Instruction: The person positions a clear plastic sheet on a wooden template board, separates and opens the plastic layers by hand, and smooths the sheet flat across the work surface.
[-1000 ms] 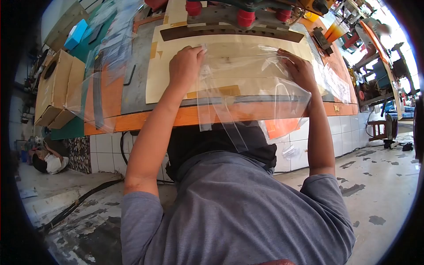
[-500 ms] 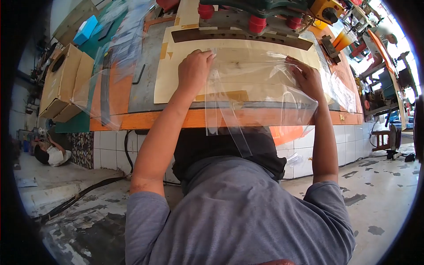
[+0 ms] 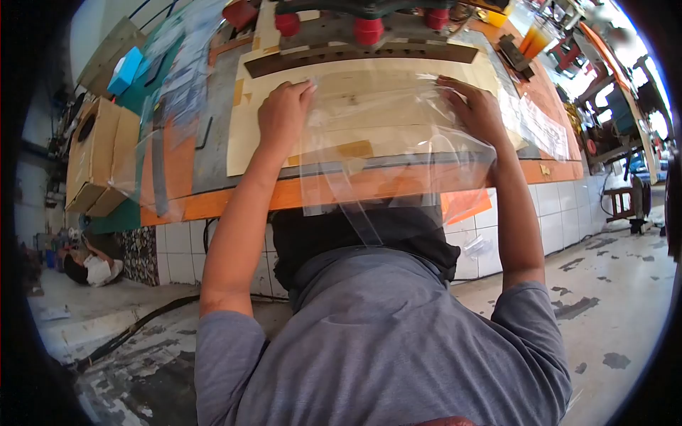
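A clear plastic sheet [image 3: 398, 142] lies over the pale board [image 3: 249, 135], and its near part hangs past the orange table edge. My left hand [image 3: 284, 117] pinches the sheet's far left corner between thumb and fingers. At the sheet's far right corner is my right hand [image 3: 472, 106], its fingers apart and resting on the plastic. Just beyond the sheet, a dark metal strip [image 3: 362, 54] lies across the board, below a machine part with red knobs [image 3: 368, 30].
On the left stand a cardboard box [image 3: 106, 156] and a light blue box [image 3: 126, 71], with more plastic sheets [image 3: 186, 78] beside them. A black hex key [image 3: 204, 133] lies left of the board. A metal block [image 3: 515, 57] is at right. Another person [image 3: 92, 266] is low at far left.
The camera view has shifted slightly. Both hands stay at the sheet's far corners, with no clear movement of the sheet on the board.
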{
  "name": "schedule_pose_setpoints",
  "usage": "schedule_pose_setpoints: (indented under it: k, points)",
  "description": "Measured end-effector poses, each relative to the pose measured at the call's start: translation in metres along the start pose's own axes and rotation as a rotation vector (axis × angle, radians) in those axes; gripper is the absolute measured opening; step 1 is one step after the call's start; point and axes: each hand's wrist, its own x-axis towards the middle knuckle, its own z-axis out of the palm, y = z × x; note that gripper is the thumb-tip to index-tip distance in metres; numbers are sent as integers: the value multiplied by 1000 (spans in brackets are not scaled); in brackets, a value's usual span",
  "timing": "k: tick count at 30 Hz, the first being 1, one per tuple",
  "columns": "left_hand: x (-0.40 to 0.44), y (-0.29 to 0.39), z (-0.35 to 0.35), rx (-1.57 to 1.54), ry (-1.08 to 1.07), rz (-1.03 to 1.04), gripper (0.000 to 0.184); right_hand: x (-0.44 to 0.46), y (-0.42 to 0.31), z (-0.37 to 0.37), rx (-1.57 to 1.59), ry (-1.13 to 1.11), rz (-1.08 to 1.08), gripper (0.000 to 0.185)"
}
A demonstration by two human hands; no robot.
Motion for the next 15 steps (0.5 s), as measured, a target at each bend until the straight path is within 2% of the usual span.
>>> schedule_pose_setpoints:
  k: [3,8,15]
  points:
    - [1,-1,1,-6,4,10,27,-1,1,0,-67,-31,57,33]
    - [0,-2,0,2,2,30,28,0,7,4,-71,1,15,33]
    - [-2,-2,0,12,17,46,29,4,-1,1,-77,-12,68,33]
